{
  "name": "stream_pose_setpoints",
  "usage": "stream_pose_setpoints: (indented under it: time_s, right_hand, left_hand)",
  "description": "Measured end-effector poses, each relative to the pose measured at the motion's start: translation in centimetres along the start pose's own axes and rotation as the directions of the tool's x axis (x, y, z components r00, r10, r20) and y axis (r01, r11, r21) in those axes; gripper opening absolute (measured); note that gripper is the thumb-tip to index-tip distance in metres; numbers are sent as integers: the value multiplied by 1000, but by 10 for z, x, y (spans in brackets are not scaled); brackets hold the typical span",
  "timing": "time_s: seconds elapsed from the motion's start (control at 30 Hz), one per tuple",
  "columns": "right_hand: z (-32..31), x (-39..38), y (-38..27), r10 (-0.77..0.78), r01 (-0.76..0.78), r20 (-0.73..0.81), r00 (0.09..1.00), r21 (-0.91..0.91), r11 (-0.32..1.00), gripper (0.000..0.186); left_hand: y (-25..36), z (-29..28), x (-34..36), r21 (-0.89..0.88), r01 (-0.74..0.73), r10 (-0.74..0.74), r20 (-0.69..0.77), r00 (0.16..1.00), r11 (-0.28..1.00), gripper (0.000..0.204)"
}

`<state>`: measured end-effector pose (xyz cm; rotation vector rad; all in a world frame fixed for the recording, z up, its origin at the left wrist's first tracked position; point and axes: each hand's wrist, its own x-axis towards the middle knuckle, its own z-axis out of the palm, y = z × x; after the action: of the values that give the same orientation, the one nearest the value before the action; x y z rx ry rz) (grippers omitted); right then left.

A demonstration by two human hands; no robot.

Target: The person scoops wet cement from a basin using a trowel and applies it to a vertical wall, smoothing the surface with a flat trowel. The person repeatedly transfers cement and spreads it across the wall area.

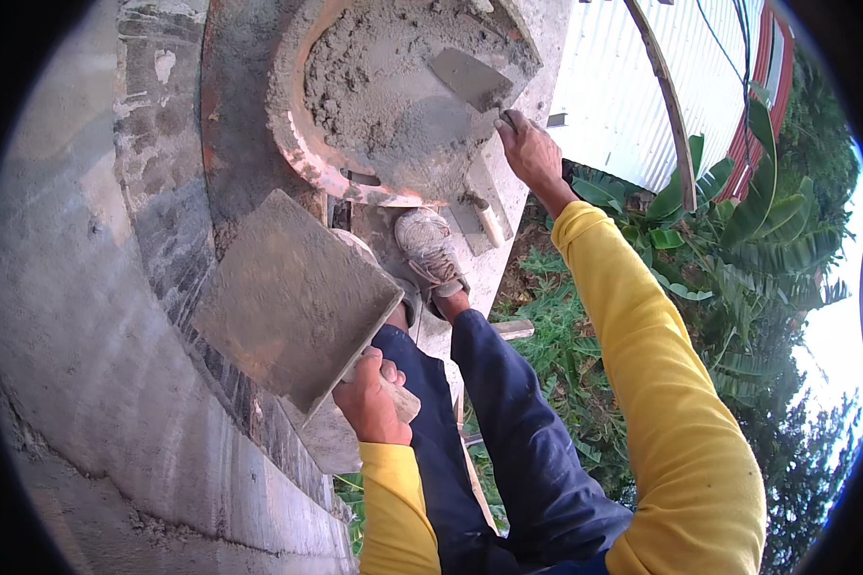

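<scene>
My left hand (pixel 374 398) grips the wooden handle of a square, mortar-coated hawk board (pixel 283 297), held tilted at lower left of the tub. My right hand (pixel 537 158) is closed on the handle of a pointed trowel (pixel 470 77), whose blade lies over the grey mortar (pixel 364 96) in a worn orange tub (pixel 302 153). Just below the tub's right side another flat tool with a pale handle (pixel 489 220) rests on the concrete. My two feet stand below the tub, one shoe (pixel 427 244) partly coated in grey, the other mostly hidden by the board.
A curved concrete wall (pixel 86 335) with a rough band runs along the left. Right of the narrow ledge (pixel 513 105) is a drop with plants and banana leaves (pixel 758 220). A corrugated metal roof (pixel 623 105), a bent timber (pixel 676 115) and hanging cables are at upper right.
</scene>
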<state>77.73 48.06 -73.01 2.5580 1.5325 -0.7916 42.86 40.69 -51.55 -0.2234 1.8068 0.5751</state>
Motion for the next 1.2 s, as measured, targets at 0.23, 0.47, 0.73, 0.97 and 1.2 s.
stream_pose_setpoints:
  time_s: [0.23,0.47,0.73,0.97,1.2]
  right_hand:
    - [-34,90,-26,-259,259,22,966,-83,962,44]
    - [-26,139,-73,-586,580,50,809,-233,781,41]
    - [-28,57,-82,-372,373,104,923,11,928,38]
    - [6,7,-59,-237,233,392,889,57,971,45]
    - [-7,-79,29,103,-96,503,858,-41,995,50]
  left_hand:
    - [28,15,23,13,-24,24,0,1000,1000,29]
    - [26,11,59,80,-18,19,-17,1000,997,30]
    - [31,24,59,67,-89,92,-42,995,994,17]
    - [34,31,59,101,-140,143,-23,989,985,22]
    - [39,26,83,187,-221,227,-13,974,957,15]
